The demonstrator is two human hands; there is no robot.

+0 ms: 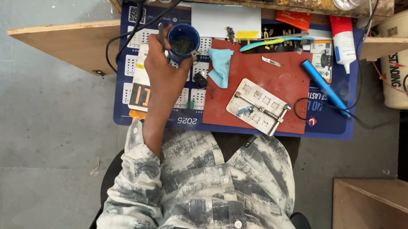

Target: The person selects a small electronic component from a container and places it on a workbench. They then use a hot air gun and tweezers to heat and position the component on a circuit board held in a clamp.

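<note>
My left hand (161, 58) reaches to the upper left of the frame and wraps around a small blue cup (183, 41), fingers curled on its near side and thumb up by the rim, so it is grasping the cup. The cup stands upright on the blue mat (325, 124), just left of the red mat (289, 86). Its inside looks dark and grainy; I cannot tell what fills it. My right hand is out of sight, so I cannot say what it is doing.

I judge the step in hand to be steadying or picking up the cup. The next move calls for keeping it level, since the rim is open, and for keeping clear of the black cable (139, 30) that runs past my wrist.

The cup is round, smooth plastic. Right beside it lies a crumpled light blue cloth (221, 65), soft and folded over the edge of the red mat. That mat is flat, matte and rubbery. On it, at centre frame, sits 1 flat metal clamp plate (258, 107) with square cut-outs, tilted, gripping a small blue board. Further right lies a slim blue metal pen-shaped tool (325, 87), set diagonally, and above it a white glue bottle (344, 41) with a red cap.
</note>
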